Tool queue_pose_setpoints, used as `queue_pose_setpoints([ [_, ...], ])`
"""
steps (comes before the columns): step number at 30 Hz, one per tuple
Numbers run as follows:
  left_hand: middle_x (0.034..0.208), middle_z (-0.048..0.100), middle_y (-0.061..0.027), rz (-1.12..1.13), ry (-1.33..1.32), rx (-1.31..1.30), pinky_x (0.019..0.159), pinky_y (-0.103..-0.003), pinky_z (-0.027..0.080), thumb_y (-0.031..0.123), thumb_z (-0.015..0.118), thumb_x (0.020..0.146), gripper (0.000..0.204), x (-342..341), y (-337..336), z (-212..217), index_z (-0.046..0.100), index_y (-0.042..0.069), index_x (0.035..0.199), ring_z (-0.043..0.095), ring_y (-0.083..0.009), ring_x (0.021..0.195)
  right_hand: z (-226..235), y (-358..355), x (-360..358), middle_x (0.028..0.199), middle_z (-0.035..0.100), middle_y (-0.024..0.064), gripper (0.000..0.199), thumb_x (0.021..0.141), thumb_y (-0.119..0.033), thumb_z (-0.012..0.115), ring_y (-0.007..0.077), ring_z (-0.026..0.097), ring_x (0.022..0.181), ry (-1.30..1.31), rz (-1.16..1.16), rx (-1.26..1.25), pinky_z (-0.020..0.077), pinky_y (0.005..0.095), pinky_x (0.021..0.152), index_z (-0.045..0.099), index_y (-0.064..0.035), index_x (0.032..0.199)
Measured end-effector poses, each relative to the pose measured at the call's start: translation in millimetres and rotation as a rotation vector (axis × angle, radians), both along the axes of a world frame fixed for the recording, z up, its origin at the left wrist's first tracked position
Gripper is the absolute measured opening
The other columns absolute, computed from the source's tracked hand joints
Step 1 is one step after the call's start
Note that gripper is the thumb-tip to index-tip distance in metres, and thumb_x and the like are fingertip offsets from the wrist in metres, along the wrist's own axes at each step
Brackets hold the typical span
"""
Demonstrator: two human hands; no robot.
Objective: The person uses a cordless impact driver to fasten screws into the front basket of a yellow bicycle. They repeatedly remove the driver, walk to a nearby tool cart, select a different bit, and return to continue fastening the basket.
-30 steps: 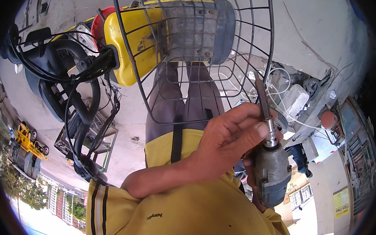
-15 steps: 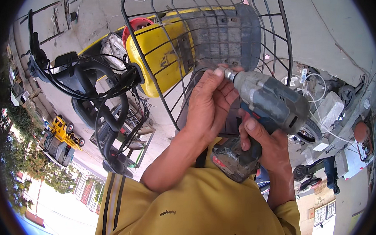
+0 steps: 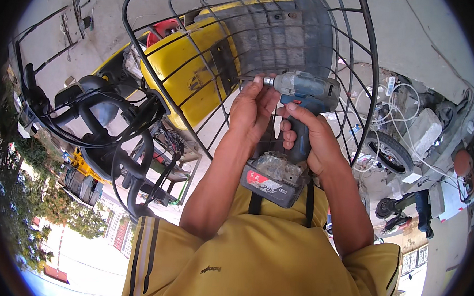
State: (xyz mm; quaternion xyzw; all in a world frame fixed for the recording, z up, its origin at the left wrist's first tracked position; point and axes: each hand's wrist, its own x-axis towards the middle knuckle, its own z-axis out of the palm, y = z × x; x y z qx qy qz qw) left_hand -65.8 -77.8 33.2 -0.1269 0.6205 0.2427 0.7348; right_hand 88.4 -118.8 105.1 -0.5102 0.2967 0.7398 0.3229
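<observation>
My right hand (image 3: 317, 139) is wrapped round the handle of a grey and blue cordless impact driver (image 3: 308, 86). The driver points left, and its dark battery pack (image 3: 273, 179) with a red patch hangs close to my yellow shirt. At the driver's nose, my left hand (image 3: 252, 111) has thumb and fingers pinched round a thin dark bit (image 3: 244, 77), just ahead of the silver chuck (image 3: 269, 81). The bit's end sticks out past my thumb. Both hands are over a black wire basket (image 3: 371, 64), whose bars run behind and beyond them.
Yellow body panels (image 3: 182, 59) and a dark footboard (image 3: 285, 40) show through the basket. At left are black handlebars (image 3: 90, 135) with loose cables. On the right, a tyre (image 3: 389, 153), a white cable (image 3: 402, 122) and a pale block (image 3: 424, 128) lie among clutter. Tools (image 3: 78, 19) lie at the far left.
The driver has swung level and moved left, away from the view, with both hands still on it. My view has shifted, so the basket and handlebars appear farther left.
</observation>
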Motion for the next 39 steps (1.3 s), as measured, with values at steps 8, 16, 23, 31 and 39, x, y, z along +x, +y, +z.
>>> queue_pose_setpoints([
  [8,0.118,0.067,-0.0111,0.005,0.052,0.012,0.090,-0.034,0.057,0.019,0.059,0.103,0.021,-2.0,0.1,4.4,0.059,0.005,0.118,0.065,-0.0202,0.100,-3.2,0.0,5.7,0.075,0.061,0.0041,0.031,0.091,-0.028,0.072,0.0114,0.056,0.057,0.017,0.055,0.005,0.0476,0.0272,0.052,0.065,-0.0002,0.103],
  [16,0.117,0.067,-0.0104,0.029,0.047,0.001,0.087,-0.034,0.057,0.021,0.059,0.103,0.023,0.0,-1.3,3.8,0.059,0.004,0.118,0.064,-0.0199,0.097,-5.2,-1.6,8.3,0.074,0.061,0.0044,0.032,0.091,-0.028,0.072,0.0111,0.056,0.057,0.037,0.084,-0.018,0.0481,0.0273,0.052,0.065,0.0009,0.103],
  [23,0.106,0.066,-0.0067,0.098,0.077,-0.077,0.094,-0.037,0.053,0.031,0.062,0.102,0.026,-4.3,-0.4,-0.5,0.061,0.008,0.114,0.061,-0.0194,0.101,-4.0,10.0,9.4,0.073,0.061,0.0040,0.033,0.090,-0.028,0.072,0.0101,0.056,0.057,0.021,0.174,-0.001,0.0484,0.0271,0.052,0.066,0.0014,0.104],
  [31,0.111,0.067,-0.0083,0.120,0.033,0.043,0.094,-0.038,0.053,0.030,0.060,0.103,0.025,-3.4,-1.8,-8.4,0.061,0.007,0.112,0.061,-0.0186,0.098,-2.0,12.8,7.0,0.070,0.058,0.0016,0.027,0.090,-0.026,0.072,0.0093,0.053,0.055,0.077,0.129,-0.046,0.0450,0.0281,0.052,0.065,-0.0013,0.099],
  [39,0.111,0.071,-0.0122,0.068,-0.052,0.185,0.083,-0.032,0.057,0.026,0.064,0.101,0.023,-0.6,14.9,40.3,0.063,0.004,0.107,0.069,-0.0179,0.094,49.6,11.0,6.5,0.068,0.051,-0.0016,0.031,0.092,-0.027,0.068,0.0067,0.045,0.050,0.017,0.114,0.061,0.0374,0.0247,0.048,0.060,-0.0013,0.106],
])
